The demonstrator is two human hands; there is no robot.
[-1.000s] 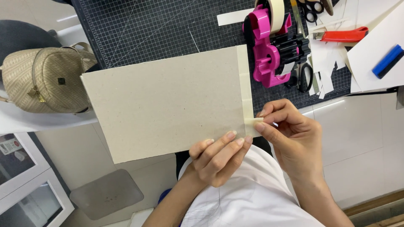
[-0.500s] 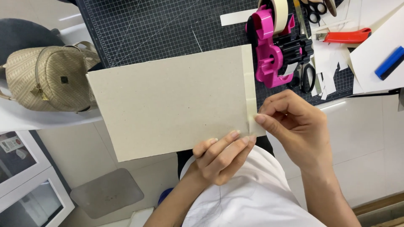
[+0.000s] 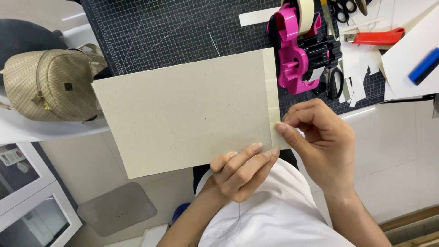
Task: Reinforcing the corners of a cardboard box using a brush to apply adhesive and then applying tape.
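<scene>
A grey cardboard sheet [image 3: 187, 110] is held flat in front of me, partly over the dark gridded cutting mat [image 3: 183, 32]. A strip of pale masking tape [image 3: 272, 91] runs down its right edge. My left hand [image 3: 242, 171] grips the sheet's lower right corner from beneath, fingers on top. My right hand [image 3: 318, 137] pinches the lower end of the tape strip against the sheet's right edge with thumb and forefinger.
A pink tape dispenser [image 3: 295, 50] with a tape roll stands on the mat at right, black scissors [image 3: 336, 82] beside it. A red utility knife [image 3: 377, 36], white paper scraps and a blue marker [image 3: 423, 66] lie far right. A woven beige backpack [image 3: 50, 87] rests at left.
The cardboard sheet has shifted slightly right and up. My right hand's fingers slid up along the tape at the sheet's right edge; my left hand keeps its hold on the corner.
</scene>
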